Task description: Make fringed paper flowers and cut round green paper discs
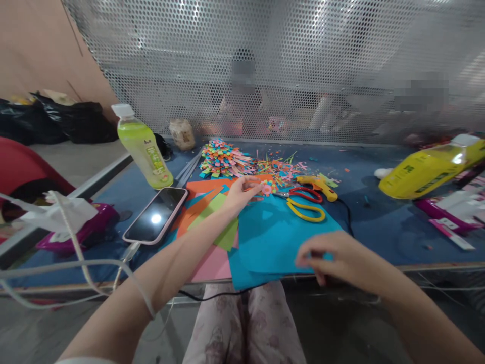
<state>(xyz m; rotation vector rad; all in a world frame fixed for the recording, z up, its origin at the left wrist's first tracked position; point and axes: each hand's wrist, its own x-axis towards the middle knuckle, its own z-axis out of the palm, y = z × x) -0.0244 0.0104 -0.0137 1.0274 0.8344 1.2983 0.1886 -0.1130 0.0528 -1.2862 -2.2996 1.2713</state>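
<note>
My left hand point(244, 193) is closed, its thumb and forefinger pinching a small pink and orange paper flower point(267, 188) above the sheets. Over the front of the blue paper point(276, 237) hovers my right hand point(322, 255), slightly blurred, fingers bent and apart, holding nothing. Scissors with one red and one yellow handle point(306, 211) lie on the blue paper, beside a yellow glue gun point(320, 186). Orange, green point(222, 222) and pink sheets overlap under my left forearm. Behind them is a pile of fringed colourful paper strips point(223, 159) with loose scraps point(278, 168).
A green drink bottle point(146, 149) and a phone point(156, 216) with a cable stand and lie at the left. On the right are a yellow bottle point(424, 169) and a purple tissue holder point(450, 215). A perforated metal panel point(284, 65) rises behind the table.
</note>
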